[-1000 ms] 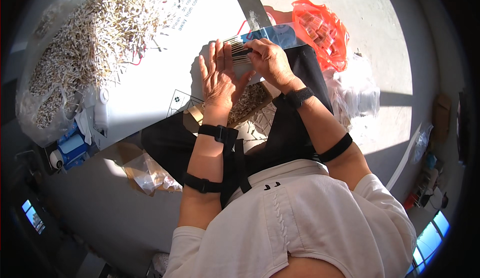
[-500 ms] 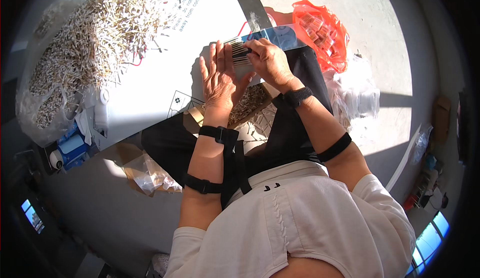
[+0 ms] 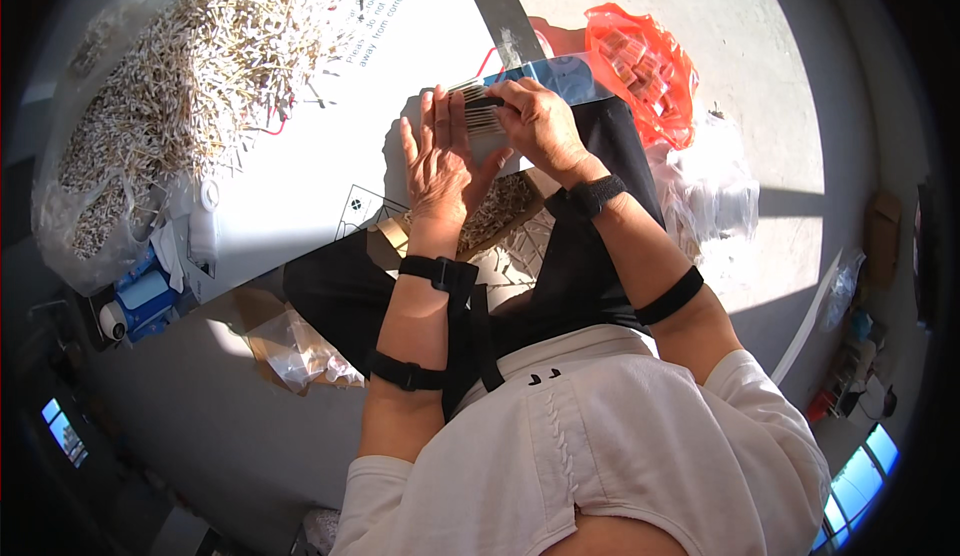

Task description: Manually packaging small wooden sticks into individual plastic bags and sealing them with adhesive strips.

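A row of thin cotton swabs [image 3: 481, 119] lies side by side on the white tabletop [image 3: 340, 146], between my two hands. My left hand [image 3: 440, 168] rests flat at the row's left end, its fingers stretched out and the thumb apart. At the other end my right hand [image 3: 545, 131] has its fingers curled in against the swabs. What its fingertips pinch, if anything, is hidden. Beyond the right hand lies a clear blue plastic sheet or bag [image 3: 572, 78]. Below the table edge, a cardboard box [image 3: 535, 210] holds many loose swabs.
A large clear bag with a heap of loose swabs [image 3: 215, 76] covers the table's left side. On the right are a red plastic bag [image 3: 680, 81] of small packs and a clear bag [image 3: 715, 191] of white items. A blue-and-white package [image 3: 145, 301] sits at the left corner.
Both hands stay almost where they were, the left fingers shifting very slightly. Nothing is visibly picked up or let go.
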Demonstrator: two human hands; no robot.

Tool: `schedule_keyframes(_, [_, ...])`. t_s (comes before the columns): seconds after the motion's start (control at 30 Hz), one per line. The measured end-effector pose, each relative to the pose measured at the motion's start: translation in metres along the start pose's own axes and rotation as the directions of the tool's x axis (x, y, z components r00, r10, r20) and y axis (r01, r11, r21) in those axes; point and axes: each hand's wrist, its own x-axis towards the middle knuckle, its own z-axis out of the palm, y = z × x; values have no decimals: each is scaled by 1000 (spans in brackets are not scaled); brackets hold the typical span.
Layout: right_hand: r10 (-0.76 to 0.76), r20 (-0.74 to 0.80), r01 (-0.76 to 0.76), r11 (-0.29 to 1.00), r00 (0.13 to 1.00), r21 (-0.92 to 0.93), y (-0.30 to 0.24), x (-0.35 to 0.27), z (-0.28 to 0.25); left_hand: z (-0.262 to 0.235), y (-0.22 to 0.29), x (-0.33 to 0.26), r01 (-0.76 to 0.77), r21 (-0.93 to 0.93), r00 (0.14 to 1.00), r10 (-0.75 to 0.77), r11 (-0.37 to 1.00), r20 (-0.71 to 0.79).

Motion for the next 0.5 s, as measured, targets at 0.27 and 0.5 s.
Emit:
schedule_keyframes(0.27, [-20, 29, 21, 998, 999, -59, 0, 7, 1, 2, 1, 2, 34, -28, 998, -32, 999, 48])
schedule_keyframes(0.5, [-52, -64, 54, 998, 997, 28, 1, 13, 3, 3, -1, 0, 9, -16, 1000, -9, 1000, 22])
